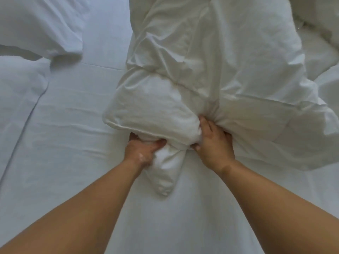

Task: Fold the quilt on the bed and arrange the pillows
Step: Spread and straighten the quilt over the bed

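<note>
A white quilt [211,66] lies bunched and crumpled across the middle and right of the bed. Its near edge is gathered into a tight knot of cloth, with one loose corner hanging toward me. My left hand [142,150] is closed around that gathered corner from the left. My right hand [213,142] grips the bunched fabric just to the right, fingers dug into the folds. Two white pillows lie at the left: one [38,24] at the top left, another [20,85] below it by the left edge.
The white bed sheet [77,143] is bare and lightly creased between the pillows and the quilt, and in front of my arms. More rumpled quilt [319,26] piles up at the top right.
</note>
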`<state>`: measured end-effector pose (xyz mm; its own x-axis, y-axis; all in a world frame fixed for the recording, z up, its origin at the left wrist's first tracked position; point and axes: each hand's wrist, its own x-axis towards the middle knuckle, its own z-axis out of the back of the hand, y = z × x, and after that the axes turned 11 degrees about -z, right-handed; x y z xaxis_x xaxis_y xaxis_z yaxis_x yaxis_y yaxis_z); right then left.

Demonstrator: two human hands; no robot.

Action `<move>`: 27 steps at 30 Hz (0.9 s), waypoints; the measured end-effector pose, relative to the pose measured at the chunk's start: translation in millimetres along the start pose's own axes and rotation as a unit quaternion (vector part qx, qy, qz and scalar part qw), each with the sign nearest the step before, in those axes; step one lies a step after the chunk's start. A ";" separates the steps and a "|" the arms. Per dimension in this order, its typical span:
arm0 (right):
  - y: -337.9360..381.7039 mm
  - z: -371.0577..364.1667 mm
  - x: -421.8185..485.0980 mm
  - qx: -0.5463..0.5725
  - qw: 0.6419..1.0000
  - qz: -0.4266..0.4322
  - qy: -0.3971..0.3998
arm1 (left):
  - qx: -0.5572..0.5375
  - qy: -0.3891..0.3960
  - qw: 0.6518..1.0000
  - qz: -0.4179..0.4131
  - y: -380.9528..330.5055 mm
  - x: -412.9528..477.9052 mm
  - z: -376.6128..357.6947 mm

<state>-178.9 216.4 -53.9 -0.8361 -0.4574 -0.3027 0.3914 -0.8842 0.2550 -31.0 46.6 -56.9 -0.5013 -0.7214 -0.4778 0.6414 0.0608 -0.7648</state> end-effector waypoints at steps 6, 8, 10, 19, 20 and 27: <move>-11.9 21.7 5.8 -0.002 1.000 0.010 -0.013 | 0.122 -0.025 0.991 -0.051 0.3 -14.6 -17.9; -22.4 34.3 -2.3 -0.017 1.000 0.009 0.001 | 0.171 -0.022 0.982 -0.077 2.8 -26.6 7.5; -35.6 51.0 -14.2 -0.010 0.999 -0.013 0.034 | 0.202 -0.031 0.973 -0.109 9.8 -34.9 41.9; -94.1 103.0 -135.7 -0.084 0.991 -0.047 0.090 | 0.375 0.003 0.895 -0.242 7.5 -95.0 203.8; -99.5 104.7 -151.6 -0.101 0.987 -0.066 0.109 | 0.400 0.013 0.879 -0.258 8.1 -103.7 218.6; -104.8 107.8 -257.5 -0.084 0.971 -0.139 0.174 | 0.550 0.159 0.761 -0.304 53.5 -163.1 286.3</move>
<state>-46.0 437.1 96.4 -0.7501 -0.1775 -0.6371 0.2511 -0.9676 -0.0261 251.3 -30.0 103.9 -0.9028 -0.1706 -0.3946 0.2447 -0.9587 -0.1452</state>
